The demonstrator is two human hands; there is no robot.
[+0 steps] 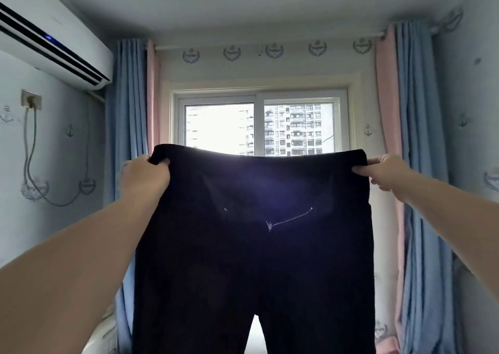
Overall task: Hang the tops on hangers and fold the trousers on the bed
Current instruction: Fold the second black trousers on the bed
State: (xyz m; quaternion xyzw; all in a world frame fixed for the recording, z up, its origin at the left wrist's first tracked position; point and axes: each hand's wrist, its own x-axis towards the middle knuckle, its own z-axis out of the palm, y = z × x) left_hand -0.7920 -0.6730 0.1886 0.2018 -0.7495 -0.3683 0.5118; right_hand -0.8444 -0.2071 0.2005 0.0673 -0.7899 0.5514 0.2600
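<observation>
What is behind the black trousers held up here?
The window: its upper panes show above the trousers. Its lower part and whatever lies below are covered.

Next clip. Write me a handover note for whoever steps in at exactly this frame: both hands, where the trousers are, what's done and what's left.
Left hand: grips the left end of the waistband of the dark, near-black fabric trousers.
Right hand: pinches the right end of the waistband.
Trousers: held up in the air, spread wide in front of the white-framed window, legs hanging down, small metal zip facing the camera.
Done: trousers lifted and opened out.
Left: fold them on the bed. Tops and hangers are out of view, so their progress cannot be judged.
</observation>
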